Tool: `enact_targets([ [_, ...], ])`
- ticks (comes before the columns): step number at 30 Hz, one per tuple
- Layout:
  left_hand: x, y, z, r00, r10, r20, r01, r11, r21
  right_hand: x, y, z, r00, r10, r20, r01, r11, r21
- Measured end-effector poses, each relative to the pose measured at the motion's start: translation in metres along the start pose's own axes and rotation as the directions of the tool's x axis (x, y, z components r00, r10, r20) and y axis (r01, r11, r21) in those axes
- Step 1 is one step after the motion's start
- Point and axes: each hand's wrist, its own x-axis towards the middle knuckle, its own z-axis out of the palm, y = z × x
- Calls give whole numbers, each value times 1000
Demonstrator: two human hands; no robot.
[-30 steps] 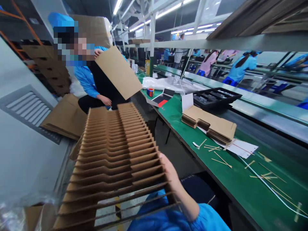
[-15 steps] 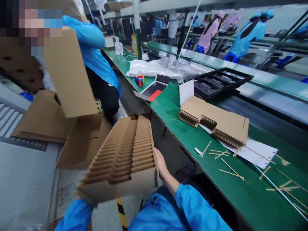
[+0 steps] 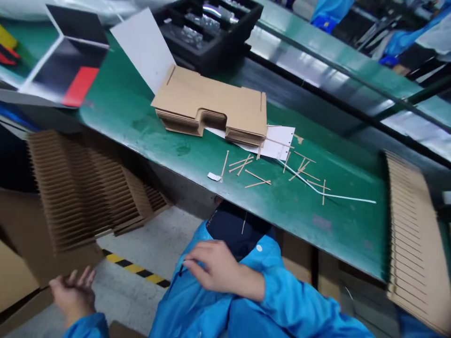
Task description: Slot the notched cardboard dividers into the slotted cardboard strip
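Observation:
My left hand is low on the left, palm up with its fingers apart and nothing in it. Just above it, a block of slotted cardboard dividers stands tilted at the left, clear of both my hands. What it rests on is partly hidden. In front of my blue jacket is my right hand, loosely bent, its thumb and forefinger apart and nothing seen between them. On the green table ahead lies a stack of notched cardboard sheets.
Thin cardboard strips and a white strip are scattered over the table. Behind the stack stand a black tray and an open black-and-white box. More slotted cardboard stands at the table's right end. Striped floor tape runs below.
Both my hands have let go of the cardboard divider block, which is now farther left. My right hand has drawn back to my body. The view has swung right and down.

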Motion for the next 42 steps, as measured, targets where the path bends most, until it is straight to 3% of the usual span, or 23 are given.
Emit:
enact_targets([
  [2, -18, -7, 24, 971, -177, -161, 135, 961, -243, -38, 13, -28, 960, 104, -258, -129, 988, -83],
  [3, -27, -5, 40, 942, -258, -215, 172, 920, -352, -50, 24, -41, 894, 194, -403, -245, 966, -78],
  [6, -43, 17, 100, 946, -234, -225, 130, 909, -397, -64, 62, -66, 636, 383, -670, -524, 852, -10],
  [8, -50, 38, 141, 974, -153, -166, 71, 905, -418, -64, 84, -70, 560, 425, -711, -600, 800, 5],
  [12, -73, 95, 193, 992, 119, 29, -94, 893, -441, -58, 95, -61, 585, 412, -698, -562, 827, 16],
  [14, -89, 130, 200, 949, 302, 90, -236, 871, -430, -59, 82, -57, 615, 368, -697, -508, 861, 7],
  [15, -99, 148, 199, 895, 434, 105, -359, 840, -407, -62, 72, -57, 645, 335, -687, -469, 883, -10],
  [16, -109, 165, 197, 802, 586, 116, -510, 773, -377, -66, 61, -58, 692, 290, -661, -416, 909, -37],
  [17, -119, 182, 195, 663, 737, 130, -665, 660, -350, -72, 49, -62, 748, 228, -624, -347, 935, -74],
  [19, -144, 209, 190, 297, 937, 183, -878, 343, -334, -86, 25, -79, 845, 55, -532, -176, 968, -180],
  [20, -157, 221, 189, 118, 969, 219, -913, 193, -360, -94, 15, -92, 859, -39, -511, -104, 963, -248],
  [22, -184, 236, 192, -196, 930, 310, -897, -41, -441, -109, 0, -128, 824, -173, -540, -68, 915, -397],
  [23, -194, 241, 197, -314, 878, 361, -873, -118, -474, -115, -4, -149, 790, -215, -574, -96, 882, -462],
  [24, -202, 245, 202, -400, 822, 406, -853, -172, -493, -121, -5, -170, 753, -232, -616, -153, 849, -506],
  [25, -205, 247, 208, -449, 774, 448, -846, -206, -491, -127, -5, -192, 710, -242, -661, -214, 820, -530],
  [26, -203, 248, 213, -458, 742, 490, -858, -225, -461, -132, -3, -211, 673, -240, -700, -272, 799, -536],
  [27, -197, 248, 218, -435, 730, 527, -884, -236, -403, -136, -1, -228, 646, -239, -725, -316, 781, -539],
  [29, -172, 245, 220, -314, 773, 550, -949, -233, -215, -143, 5, -255, 605, -252, -756, -373, 749, -548],
  [31, -143, 240, 212, -168, 873, 458, -982, -187, -4, -145, 11, -273, 580, -282, -764, -421, 699, -578],
  [33, -121, 234, 195, -68, 959, 276, -987, -104, 119, -140, 16, -287, 598, -289, -748, -474, 625, -621],
  [36, -119, 236, 165, 46, 997, 59, -992, 39, 116, -120, 22, -311, 696, -206, -688, -525, 507, -684],
  [38, -133, 250, 150, 79, 997, -26, -995, 80, 63, -100, 24, -330, 781, -108, -615, -510, 458, -728],
  [42, -167, 309, 137, 23, 991, -133, -1000, 24, 4, -58, 22, -366, 888, 58, -455, -434, 429, -792],
])
